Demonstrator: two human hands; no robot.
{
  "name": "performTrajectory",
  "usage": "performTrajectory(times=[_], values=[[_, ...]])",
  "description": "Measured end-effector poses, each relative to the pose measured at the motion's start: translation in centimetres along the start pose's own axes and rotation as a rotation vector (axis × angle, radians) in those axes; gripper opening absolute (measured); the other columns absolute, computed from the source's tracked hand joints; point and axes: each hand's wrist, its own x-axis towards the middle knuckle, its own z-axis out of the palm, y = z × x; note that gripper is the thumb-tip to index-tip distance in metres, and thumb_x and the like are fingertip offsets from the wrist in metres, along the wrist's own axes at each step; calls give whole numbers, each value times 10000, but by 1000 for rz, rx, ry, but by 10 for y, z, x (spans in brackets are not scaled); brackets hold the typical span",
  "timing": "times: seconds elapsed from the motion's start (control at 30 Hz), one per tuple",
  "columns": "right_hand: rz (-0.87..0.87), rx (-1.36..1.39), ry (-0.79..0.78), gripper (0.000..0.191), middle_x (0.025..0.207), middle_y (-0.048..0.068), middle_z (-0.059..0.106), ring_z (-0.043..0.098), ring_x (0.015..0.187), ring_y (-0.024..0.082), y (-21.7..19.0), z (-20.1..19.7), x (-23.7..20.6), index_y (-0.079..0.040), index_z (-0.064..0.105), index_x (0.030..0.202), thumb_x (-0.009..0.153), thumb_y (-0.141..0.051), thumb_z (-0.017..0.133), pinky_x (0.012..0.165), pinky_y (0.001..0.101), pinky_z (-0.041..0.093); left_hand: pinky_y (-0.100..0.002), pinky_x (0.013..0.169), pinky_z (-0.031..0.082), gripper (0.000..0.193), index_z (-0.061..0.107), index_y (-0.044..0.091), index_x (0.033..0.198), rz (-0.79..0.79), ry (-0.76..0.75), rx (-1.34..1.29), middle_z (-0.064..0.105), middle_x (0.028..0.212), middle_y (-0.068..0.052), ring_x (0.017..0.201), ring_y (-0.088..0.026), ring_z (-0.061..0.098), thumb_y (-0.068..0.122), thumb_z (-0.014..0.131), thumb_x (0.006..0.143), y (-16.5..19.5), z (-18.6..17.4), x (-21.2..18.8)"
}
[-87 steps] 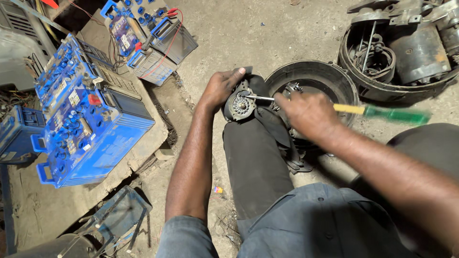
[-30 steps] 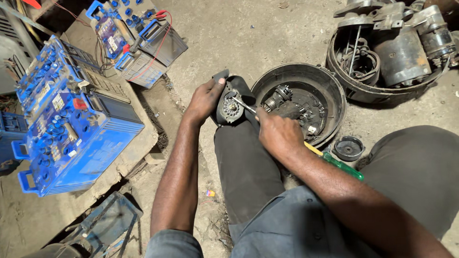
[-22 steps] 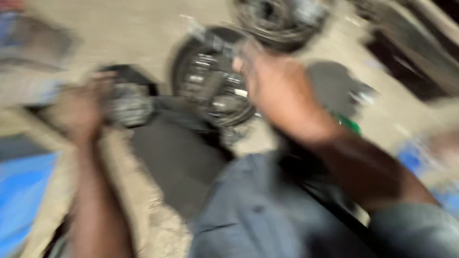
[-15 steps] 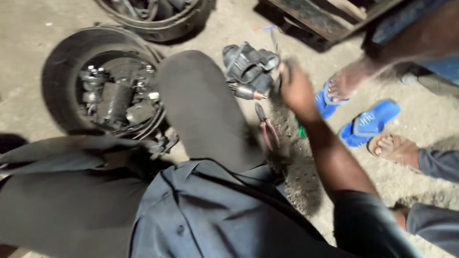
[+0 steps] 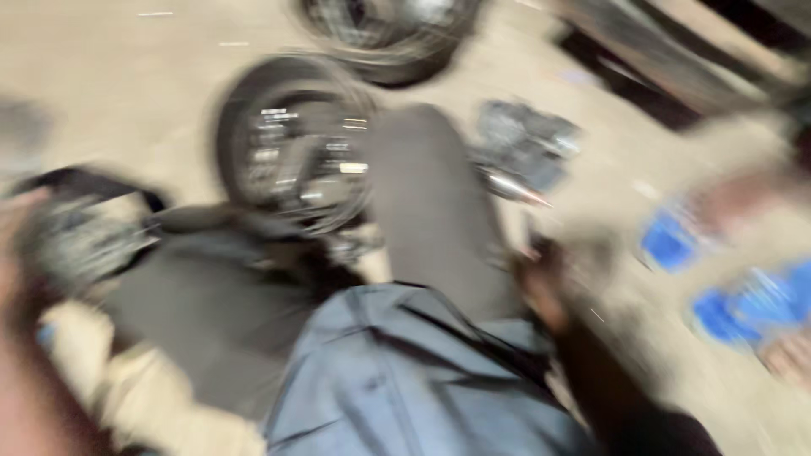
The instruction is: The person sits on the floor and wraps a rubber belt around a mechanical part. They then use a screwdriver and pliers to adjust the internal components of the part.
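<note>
Heavily blurred head view, details limited. Left hand (image 5: 21, 253) is seen at the left edge, raised beside the left knee, wrapped around a small round grey metal part (image 5: 76, 245); fingers appear curled on it, though the grip is smeared by motion. The part is held above the floor, just left of the dark trouser leg (image 5: 203, 287).

Right hand (image 5: 541, 287) is lowered at the right of the right knee (image 5: 431, 211), forearm running down to the bottom right corner. Whether its fingers are wide or closed cannot be told; nothing held can be made out. Near it, on the floor, a grey metal assembly (image 5: 528, 152) with a shiny cylindrical end is lying, just right of the knee.

A round black tray (image 5: 245, 110) holding metal parts with bright highlights is set on the concrete floor (image 5: 110, 76) between the knees, touching or just behind the legs. A second round black tray (image 5: 389, 34) is placed further away at the top, only partly in view.

A grey-blue shirt (image 5: 405, 380) fills the lower middle.

No packages, labels or signs can be made out. At the right edge, blue sandal shapes (image 5: 735, 304) are seen on the floor with another person's foot (image 5: 735, 203) by them, well apart from the left hand's part.
</note>
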Motion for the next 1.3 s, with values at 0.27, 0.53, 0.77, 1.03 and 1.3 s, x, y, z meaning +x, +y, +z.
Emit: performTrajectory(times=[0.27, 0.53, 0.77, 1.03, 1.3], values=[[82, 219, -444, 634, 1454, 156, 617, 605, 1293, 355, 16, -28, 1, -123, 413, 1523, 894, -66, 464, 1039, 531, 484, -369, 907, 593, 401, 698, -32, 1207, -266, -148, -709, 730, 1130, -144, 988, -232, 714, 284, 743, 964, -58, 2, 19], [176, 349, -507, 643, 1444, 168, 584, 582, 1297, 375, 29, -35, 43, -87, 480, 1472, 833, -47, 538, 1054, 518, 470, -385, 964, 596, 485, 612, -15, 1296, -162, -226, -1039, 715, 1204, -168, 1068, -255, 718, 322, 675, 952, -28, 22, -9], [-171, 461, -228, 652, 1435, 178, 555, 562, 1301, 392, -23, -149, 159, -55, 539, 1428, 780, -30, 603, 1067, 507, 457, -307, 857, 587, 520, 737, 14, 1161, -265, -450, -537, 749, 1145, -141, 1012, -192, 718, 479, 576, 994, -13, 23, 30], [-713, 45, -285, 826, 1526, 206, 422, 385, 1437, 378, -227, -244, 225, -82, 566, 1389, 582, -67, 739, 1080, 590, 317, -400, 900, 554, 643, 733, 66, 1220, -490, -528, -234, 761, 1175, -120, 1049, -231, 723, 593, 621, 870, 16, 26, 41], [-972, -246, -166, 733, 1575, 263, 383, 362, 1475, 405, -334, -241, 256, -34, 526, 1437, 719, -81, 666, 1103, 664, 290, -411, 955, 501, 685, 715, 90, 1279, -385, -573, -64, 744, 1230, -140, 1097, -250, 709, 625, 639, 859, 14, 25, 47]])
